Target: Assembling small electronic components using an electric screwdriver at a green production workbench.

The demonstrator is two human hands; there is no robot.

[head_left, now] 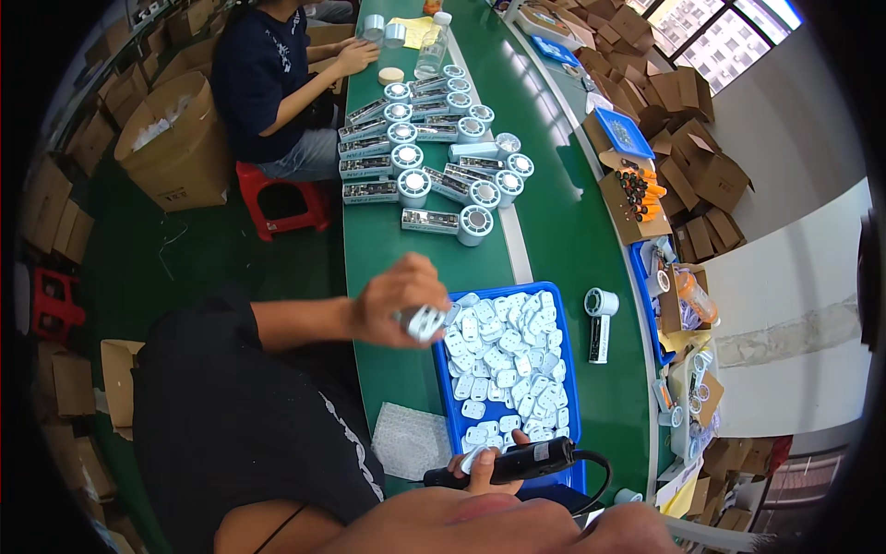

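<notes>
My left hand (401, 294) is closed around a pale part (426, 323) with dark openings in its end face, held above the near corner of a blue tray (577, 406). The fingers hide the rest of it. Loose small white plastic pieces (506, 346) with holes fill the tray. By the tray's lower edge, my right hand (484, 469) grips a black corded electric screwdriver (535, 460). A white piece (472, 456) also sits at its fingers. Beyond my left hand, handheld fans (413, 185) lie in rows, with circuit boards showing in their handles.
A co-worker (277, 88) sits at the far left, hands on the green table (609, 249). One fan (600, 323) lies right of the tray, and a bubble-wrap sheet (411, 441) lies left of it. A clear bottle (434, 46) stands at the back. Boxes and bins line the right side.
</notes>
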